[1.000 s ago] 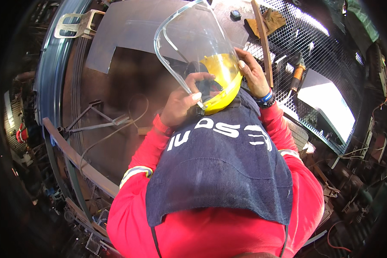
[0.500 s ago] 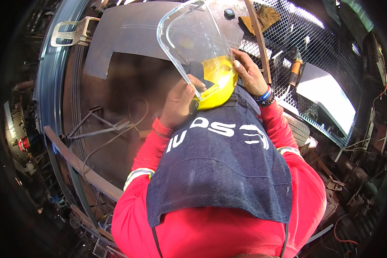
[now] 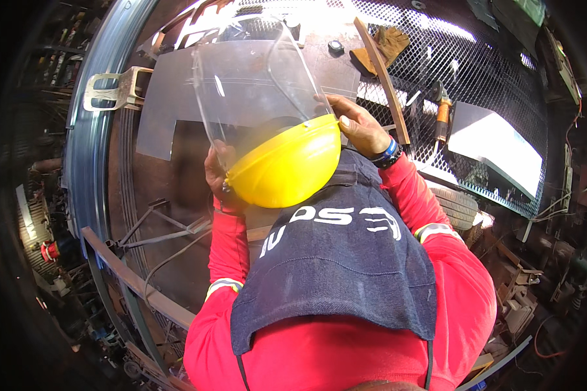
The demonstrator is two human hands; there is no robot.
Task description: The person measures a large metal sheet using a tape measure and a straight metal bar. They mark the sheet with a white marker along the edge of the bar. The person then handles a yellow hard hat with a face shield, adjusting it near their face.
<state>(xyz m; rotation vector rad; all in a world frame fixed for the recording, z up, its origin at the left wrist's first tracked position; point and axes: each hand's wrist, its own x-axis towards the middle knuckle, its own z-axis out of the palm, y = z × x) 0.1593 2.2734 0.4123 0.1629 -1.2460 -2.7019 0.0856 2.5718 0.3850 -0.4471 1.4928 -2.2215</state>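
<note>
A face shield with a yellow crown [image 3: 287,166] and a clear visor [image 3: 251,85] is held between my two hands in front of the dark blue apron [image 3: 332,260]. My left hand [image 3: 219,173] grips its left side, where visor and crown meet; part of that hand shows through the clear plastic. At the opposite side my right hand [image 3: 360,127] is closed on the edge, thumb near the yellow rim. The visor points away from me over a grey metal sheet [image 3: 160,104]. The crown's outer surface faces up, so its inside is hidden.
Leather work gloves [image 3: 390,47] and a small round dark object [image 3: 336,48] lie beyond a brown metal bar [image 3: 383,85]. An orange-handled power tool [image 3: 443,117] and a bright bent sheet [image 3: 496,143] rest on mesh at right. A thin frame [image 3: 156,225] stands left.
The face shield has turned over, so its yellow outer surface now faces up. It has shifted left and a little nearer, and my left hand has moved left with its edge.
</note>
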